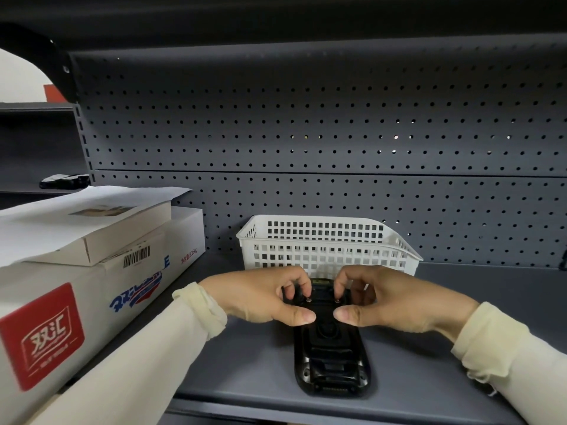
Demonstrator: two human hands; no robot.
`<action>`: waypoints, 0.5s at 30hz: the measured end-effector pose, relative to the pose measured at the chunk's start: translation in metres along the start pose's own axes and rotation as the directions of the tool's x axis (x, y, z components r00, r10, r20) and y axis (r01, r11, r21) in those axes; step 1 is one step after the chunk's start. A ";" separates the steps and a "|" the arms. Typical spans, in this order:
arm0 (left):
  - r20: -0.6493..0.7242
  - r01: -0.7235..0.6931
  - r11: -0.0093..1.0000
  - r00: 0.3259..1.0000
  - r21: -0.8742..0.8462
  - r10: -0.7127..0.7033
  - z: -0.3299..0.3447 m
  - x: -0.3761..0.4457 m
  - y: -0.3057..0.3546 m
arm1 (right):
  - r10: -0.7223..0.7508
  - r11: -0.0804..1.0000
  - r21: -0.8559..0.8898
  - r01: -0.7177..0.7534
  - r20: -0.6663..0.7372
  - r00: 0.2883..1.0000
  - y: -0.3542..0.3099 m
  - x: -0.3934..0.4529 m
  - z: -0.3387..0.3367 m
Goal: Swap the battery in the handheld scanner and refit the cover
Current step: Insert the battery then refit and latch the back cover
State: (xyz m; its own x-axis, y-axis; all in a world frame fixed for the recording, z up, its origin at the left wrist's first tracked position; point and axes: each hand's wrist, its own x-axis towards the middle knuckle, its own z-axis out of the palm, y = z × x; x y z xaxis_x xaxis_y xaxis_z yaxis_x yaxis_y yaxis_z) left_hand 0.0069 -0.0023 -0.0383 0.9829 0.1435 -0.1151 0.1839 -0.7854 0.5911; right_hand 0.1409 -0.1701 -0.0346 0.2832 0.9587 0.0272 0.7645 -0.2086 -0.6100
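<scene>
A black handheld scanner [331, 351] lies back side up on the grey shelf [460, 302], its long axis pointing away from me. My left hand [260, 297] and my right hand [389, 297] grip its far half from either side. Both thumbs press on the back cover, and the forefingers rest at two small metal fasteners near the scanner's top. The far end of the scanner is partly hidden by my fingers. No loose battery is in sight.
A white plastic basket [325, 243] stands just behind the scanner against the pegboard wall [306, 133]. Stacked cardboard boxes [92, 271] fill the left of the shelf. A dark object [64, 180] lies on a neighbouring shelf at far left.
</scene>
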 end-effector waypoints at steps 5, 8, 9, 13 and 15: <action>-0.014 -0.008 1.000 1.000 -0.008 0.008 0.000 0.000 0.002 | 0.007 1.000 0.015 -0.007 -0.004 1.000 0.000 0.000 0.001; -0.056 -0.010 0.998 0.998 -0.055 0.006 0.003 -0.001 0.001 | 0.007 0.999 0.045 -0.006 -0.032 0.999 0.001 0.000 0.004; -0.071 -0.012 0.998 0.997 -0.067 0.007 0.004 -0.001 0.001 | 0.004 0.998 0.061 -0.001 -0.043 0.999 0.002 0.000 0.005; -0.109 -0.012 0.995 0.994 -0.103 0.001 0.007 -0.002 0.001 | -0.009 0.993 0.115 0.018 -0.078 0.997 0.003 -0.001 0.008; -0.118 -0.008 0.994 0.993 -0.111 -0.006 0.007 -0.002 0.002 | -0.005 0.993 0.120 0.016 -0.091 0.996 0.004 -0.001 0.009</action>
State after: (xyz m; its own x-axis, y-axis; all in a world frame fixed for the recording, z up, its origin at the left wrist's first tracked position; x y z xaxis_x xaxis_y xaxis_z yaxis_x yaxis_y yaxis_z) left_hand 0.0050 -0.0083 -0.0421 0.9757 0.2180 -0.0234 0.1759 -0.7147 0.6769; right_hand 0.1389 -0.1700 -0.0440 0.3312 0.9380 0.1021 0.6941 -0.1689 -0.6998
